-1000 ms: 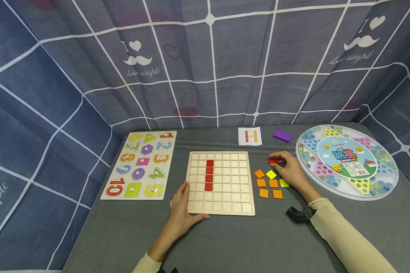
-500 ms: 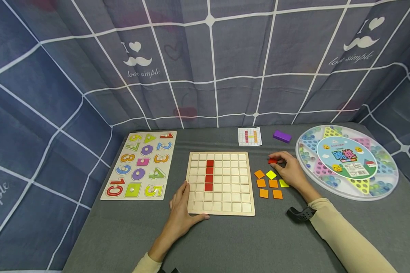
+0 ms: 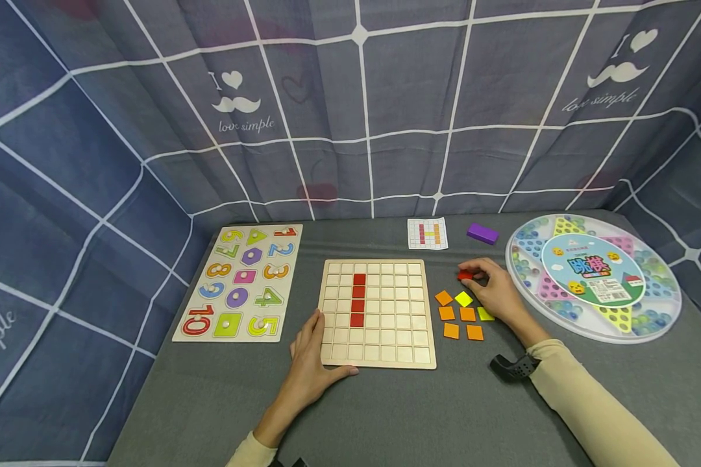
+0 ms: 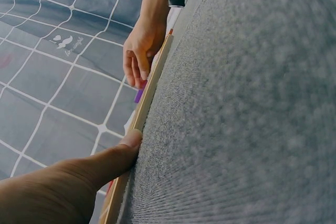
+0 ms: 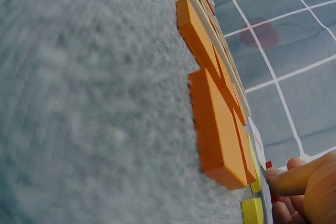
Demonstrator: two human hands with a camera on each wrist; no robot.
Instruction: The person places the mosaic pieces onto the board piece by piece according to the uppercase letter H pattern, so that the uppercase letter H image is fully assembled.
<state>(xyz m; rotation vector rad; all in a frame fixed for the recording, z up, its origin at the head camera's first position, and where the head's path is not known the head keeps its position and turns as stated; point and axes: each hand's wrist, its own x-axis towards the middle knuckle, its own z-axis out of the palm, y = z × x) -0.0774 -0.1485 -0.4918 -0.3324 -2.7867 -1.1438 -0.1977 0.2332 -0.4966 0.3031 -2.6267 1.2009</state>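
Observation:
My left hand (image 3: 308, 368) rests at the near left corner of a wooden grid board (image 3: 394, 324). Its fingers lie straight along the left side, and the thumb touches the front edge, as the left wrist view also shows. A column of red square tiles (image 3: 357, 299) sits in the grid. To the right of the board, my right hand (image 3: 493, 290) pinches a red tile (image 3: 465, 275) between thumb and fingers; in the right wrist view the tile (image 5: 269, 165) shows at the fingertips. Several loose orange tiles (image 3: 451, 331) and yellow tiles (image 3: 463, 298) lie just below that hand.
A number and shape puzzle board (image 3: 236, 285) lies on the left. Behind the grid board are a small printed pattern card (image 3: 427, 233) and a purple block (image 3: 482, 233). A round game board (image 3: 596, 279) lies right of my right hand. A curtain (image 3: 397, 91) hangs behind.

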